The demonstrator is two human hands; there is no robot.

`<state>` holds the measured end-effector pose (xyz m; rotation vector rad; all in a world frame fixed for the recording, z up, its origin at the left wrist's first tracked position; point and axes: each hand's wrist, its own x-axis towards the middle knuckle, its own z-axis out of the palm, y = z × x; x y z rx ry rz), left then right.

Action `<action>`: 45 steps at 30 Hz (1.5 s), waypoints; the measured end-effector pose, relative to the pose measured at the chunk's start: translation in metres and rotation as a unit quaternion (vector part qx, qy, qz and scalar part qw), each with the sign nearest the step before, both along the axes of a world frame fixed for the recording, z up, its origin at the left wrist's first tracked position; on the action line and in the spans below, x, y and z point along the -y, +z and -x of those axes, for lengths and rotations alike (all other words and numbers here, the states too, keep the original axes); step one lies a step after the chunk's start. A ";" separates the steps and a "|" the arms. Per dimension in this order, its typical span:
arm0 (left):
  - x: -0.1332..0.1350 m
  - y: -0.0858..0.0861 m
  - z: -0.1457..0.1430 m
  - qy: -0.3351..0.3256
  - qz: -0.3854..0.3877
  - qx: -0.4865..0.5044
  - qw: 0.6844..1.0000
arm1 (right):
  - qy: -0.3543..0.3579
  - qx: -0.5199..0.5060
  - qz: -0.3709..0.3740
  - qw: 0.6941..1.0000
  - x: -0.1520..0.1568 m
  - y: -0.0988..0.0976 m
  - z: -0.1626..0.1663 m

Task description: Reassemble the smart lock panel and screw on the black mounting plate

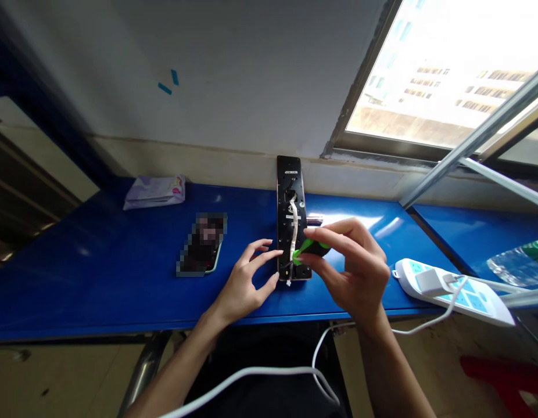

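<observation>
A long black panel (285, 232), like the back of an electronic door lock, lies on the blue table with one end toward the wall. A white-wrapped cable (294, 226) runs down it to a small plug near the close end. My right hand (360, 270) grips a green and black screwdriver (313, 248) by its handle, over the lower part of the panel; the tip is hard to make out. At the panel's left edge, my left hand (245, 284) rests with fingers apart, fingertips at or touching the rim. A shiny cylinder (315, 220) lies just right of the panel.
A phone (214, 258) lies left of my hands on the blue table (121, 278). Behind it is a purple tissue pack (155, 191). At right sit a power strip (487, 310) with a white charger (434, 283) and a plastic bottle (517, 264). A white cable (251, 371) crosses my lap.
</observation>
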<state>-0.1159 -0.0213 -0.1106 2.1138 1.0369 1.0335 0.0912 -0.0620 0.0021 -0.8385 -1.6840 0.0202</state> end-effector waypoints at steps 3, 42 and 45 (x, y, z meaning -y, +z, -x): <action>-0.001 -0.001 -0.001 0.007 0.006 -0.004 1.000 | -0.020 0.014 0.013 1.000 -0.002 -0.001 -0.002; -0.004 -0.005 -0.002 -0.005 0.022 -0.020 1.000 | 0.086 0.041 0.065 0.993 -0.001 0.004 -0.013; -0.004 -0.005 -0.002 -0.004 0.021 -0.022 1.000 | 0.071 0.040 0.021 0.996 -0.001 0.004 -0.010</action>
